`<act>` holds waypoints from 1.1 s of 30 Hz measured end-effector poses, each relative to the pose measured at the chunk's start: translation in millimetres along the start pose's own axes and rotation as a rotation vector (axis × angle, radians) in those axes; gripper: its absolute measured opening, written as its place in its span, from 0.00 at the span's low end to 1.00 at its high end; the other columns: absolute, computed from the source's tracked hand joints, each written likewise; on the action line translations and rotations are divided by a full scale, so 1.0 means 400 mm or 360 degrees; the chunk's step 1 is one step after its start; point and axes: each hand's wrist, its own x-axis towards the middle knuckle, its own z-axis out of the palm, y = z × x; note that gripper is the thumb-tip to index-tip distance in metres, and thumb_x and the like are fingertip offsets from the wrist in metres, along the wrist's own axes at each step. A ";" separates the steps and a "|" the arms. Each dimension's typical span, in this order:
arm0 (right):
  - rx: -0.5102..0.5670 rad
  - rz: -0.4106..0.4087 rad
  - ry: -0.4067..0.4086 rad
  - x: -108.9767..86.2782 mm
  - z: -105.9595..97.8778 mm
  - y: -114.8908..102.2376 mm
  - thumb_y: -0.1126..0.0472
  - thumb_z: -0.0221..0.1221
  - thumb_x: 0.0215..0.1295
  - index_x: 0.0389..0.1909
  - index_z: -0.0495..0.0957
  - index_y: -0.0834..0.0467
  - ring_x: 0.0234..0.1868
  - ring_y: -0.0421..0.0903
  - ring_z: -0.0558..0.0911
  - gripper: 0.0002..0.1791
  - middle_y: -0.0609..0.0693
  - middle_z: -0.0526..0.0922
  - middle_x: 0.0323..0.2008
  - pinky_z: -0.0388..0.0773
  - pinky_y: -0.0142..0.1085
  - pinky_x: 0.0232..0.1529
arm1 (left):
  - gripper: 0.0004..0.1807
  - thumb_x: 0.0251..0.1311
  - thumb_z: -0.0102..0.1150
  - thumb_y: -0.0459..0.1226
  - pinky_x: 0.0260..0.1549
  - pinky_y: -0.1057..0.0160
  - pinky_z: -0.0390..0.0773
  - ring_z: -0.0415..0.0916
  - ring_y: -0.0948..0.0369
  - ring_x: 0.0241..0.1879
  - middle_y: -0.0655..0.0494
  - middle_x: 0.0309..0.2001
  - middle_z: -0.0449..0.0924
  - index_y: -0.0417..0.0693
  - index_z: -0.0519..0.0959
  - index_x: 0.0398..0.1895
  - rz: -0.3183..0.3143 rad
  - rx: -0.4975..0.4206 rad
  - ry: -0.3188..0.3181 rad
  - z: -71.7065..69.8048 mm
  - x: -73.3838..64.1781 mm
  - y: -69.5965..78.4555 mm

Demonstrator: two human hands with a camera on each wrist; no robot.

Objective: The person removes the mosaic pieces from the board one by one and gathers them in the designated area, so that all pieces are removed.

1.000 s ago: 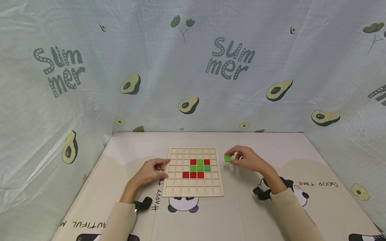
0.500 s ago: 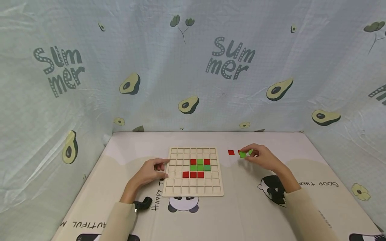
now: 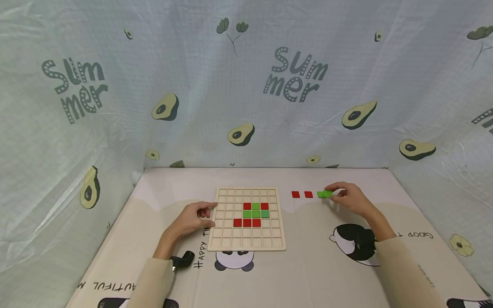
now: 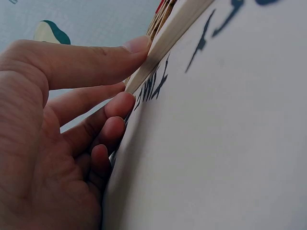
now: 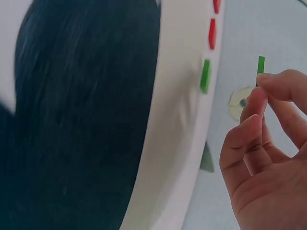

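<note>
A square wooden grid board (image 3: 227, 244) lies flat on the table. Red tiles (image 3: 247, 223) and green tiles (image 3: 256, 213) fill several of its cells. At the board's left edge, my left hand (image 3: 191, 219) rests its thumb and index finger against the rim, spread apart; the left wrist view shows the thumb (image 4: 137, 45) touching the wooden edge. Off to the right, my right hand (image 3: 352, 200) pinches a green tile (image 5: 261, 65) between thumb and fingertips, held above the table. Just left of it, another green tile (image 3: 320, 194) lies on the table.
Two red tiles (image 3: 295, 194) lie in a row with the loose green tile, right of the board. The table (image 3: 304, 265) has a printed cloth with pandas and lettering. A patterned curtain (image 3: 192, 85) stands behind it and on both sides.
My right hand has moved rightward, away from the board, carrying the green tile. The two red tiles and the other green tile have come into sight. My left hand has stayed put.
</note>
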 end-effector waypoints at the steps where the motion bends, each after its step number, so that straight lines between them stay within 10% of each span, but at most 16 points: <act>1: -0.0018 0.0014 -0.0003 0.001 -0.003 0.006 0.67 0.62 0.68 0.59 0.81 0.64 0.37 0.46 0.77 0.19 0.65 0.81 0.59 0.73 0.33 0.33 | 0.36 0.47 0.77 0.33 0.37 0.65 0.68 0.69 0.58 0.35 0.53 0.34 0.76 0.38 0.79 0.65 0.0002 -0.0001 0.0000 0.000 0.001 -0.001; 33: -0.0217 0.0223 -0.0100 0.043 -0.021 0.060 0.69 0.58 0.65 0.57 0.80 0.69 0.42 0.53 0.78 0.20 0.67 0.80 0.53 0.78 0.36 0.35 | 0.36 0.47 0.77 0.33 0.38 0.65 0.68 0.69 0.58 0.36 0.53 0.34 0.75 0.39 0.80 0.65 -0.0015 0.0001 0.0005 0.001 0.002 -0.003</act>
